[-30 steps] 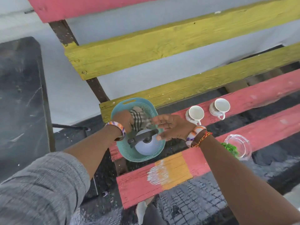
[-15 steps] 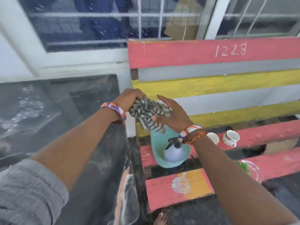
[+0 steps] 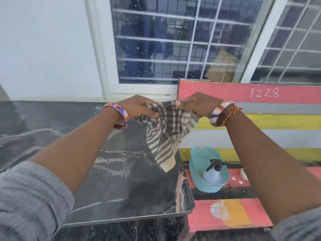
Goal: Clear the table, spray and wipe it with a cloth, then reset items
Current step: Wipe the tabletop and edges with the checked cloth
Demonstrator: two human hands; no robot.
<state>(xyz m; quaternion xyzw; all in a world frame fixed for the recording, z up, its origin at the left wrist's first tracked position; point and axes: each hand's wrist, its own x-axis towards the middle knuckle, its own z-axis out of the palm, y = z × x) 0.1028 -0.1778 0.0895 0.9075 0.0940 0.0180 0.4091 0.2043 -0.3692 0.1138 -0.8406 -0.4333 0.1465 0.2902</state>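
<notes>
The left hand (image 3: 139, 108) and right hand (image 3: 198, 106) each grip an upper edge of the striped cloth (image 3: 166, 129), which hangs above the dark tabletop (image 3: 121, 180). The spray bottle (image 3: 214, 173) stands in a teal basket (image 3: 196, 164) on the bench (image 3: 243, 214).

Single head view, looking forward and down, close above table (image 3: 121, 185)

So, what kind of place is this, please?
Probably an outdoor porch or veranda beside a building. A barred window sits in a white wall, a painted slat bench stands beneath it, and a dark stone table is next to that.
</notes>
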